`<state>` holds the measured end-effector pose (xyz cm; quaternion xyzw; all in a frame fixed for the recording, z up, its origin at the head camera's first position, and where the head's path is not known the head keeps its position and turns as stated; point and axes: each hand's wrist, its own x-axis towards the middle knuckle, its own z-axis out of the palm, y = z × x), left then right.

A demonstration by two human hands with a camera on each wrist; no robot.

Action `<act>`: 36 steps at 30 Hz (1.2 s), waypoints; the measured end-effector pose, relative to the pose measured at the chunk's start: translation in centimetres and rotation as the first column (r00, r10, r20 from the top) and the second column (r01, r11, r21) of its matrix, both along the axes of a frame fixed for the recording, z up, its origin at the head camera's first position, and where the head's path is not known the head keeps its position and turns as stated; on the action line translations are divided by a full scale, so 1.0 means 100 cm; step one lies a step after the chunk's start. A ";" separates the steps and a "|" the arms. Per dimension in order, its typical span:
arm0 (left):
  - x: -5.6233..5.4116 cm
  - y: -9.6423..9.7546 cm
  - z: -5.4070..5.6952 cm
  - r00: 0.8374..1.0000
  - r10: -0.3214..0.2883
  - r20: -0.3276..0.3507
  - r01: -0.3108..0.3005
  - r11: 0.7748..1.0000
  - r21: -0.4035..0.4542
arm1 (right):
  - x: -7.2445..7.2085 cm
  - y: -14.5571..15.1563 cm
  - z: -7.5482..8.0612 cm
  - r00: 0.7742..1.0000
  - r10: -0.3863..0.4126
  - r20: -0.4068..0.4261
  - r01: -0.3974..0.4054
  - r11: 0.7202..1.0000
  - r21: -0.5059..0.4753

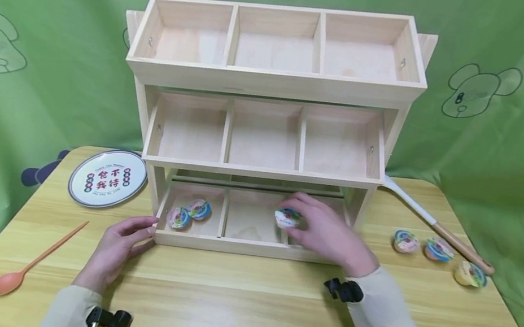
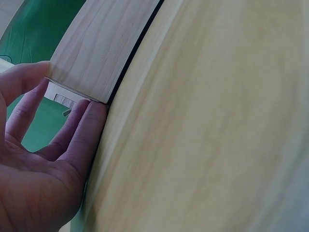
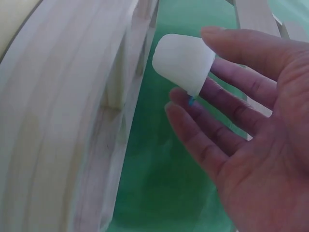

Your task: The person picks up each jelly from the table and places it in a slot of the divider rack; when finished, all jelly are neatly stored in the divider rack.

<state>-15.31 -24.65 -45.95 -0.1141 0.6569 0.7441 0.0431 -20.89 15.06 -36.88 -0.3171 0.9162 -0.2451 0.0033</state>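
A three-tier wooden shelf (image 1: 274,84) stands on the table, each tier divided into three compartments. My right hand (image 1: 321,227) pinches a jelly cup (image 1: 287,218) between thumb and fingers, over the bottom tier near the divider of its middle and right compartments. In the right wrist view the pale cup body (image 3: 181,60) points away from the palm (image 3: 285,159). Two more jelly cups (image 1: 199,209) lie in the bottom left compartment. My left hand (image 1: 118,243) touches the front left corner of the bottom tier; in the left wrist view its fingers (image 2: 79,140) extend against the board's end (image 2: 96,58).
Three jelly cups, one of them yellowish (image 1: 471,274), lie right of the shelf beside a white spatula-like tool with a wooden handle (image 1: 455,240). To the left are a round plate with printed characters (image 1: 108,179) and an orange spoon (image 1: 12,281). Green curtain hangs behind.
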 end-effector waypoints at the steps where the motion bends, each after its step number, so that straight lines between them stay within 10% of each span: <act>1: 0.000 0.000 0.000 1.000 0.000 0.001 0.000 1.000 -0.001 | -0.001 -0.003 -0.001 1.000 0.009 0.003 -0.009 1.000 0.000; 36: -0.001 -0.003 0.001 1.000 -0.021 0.002 0.021 1.000 0.003 | -0.016 -0.079 -0.027 0.994 0.096 0.059 -0.100 0.993 0.068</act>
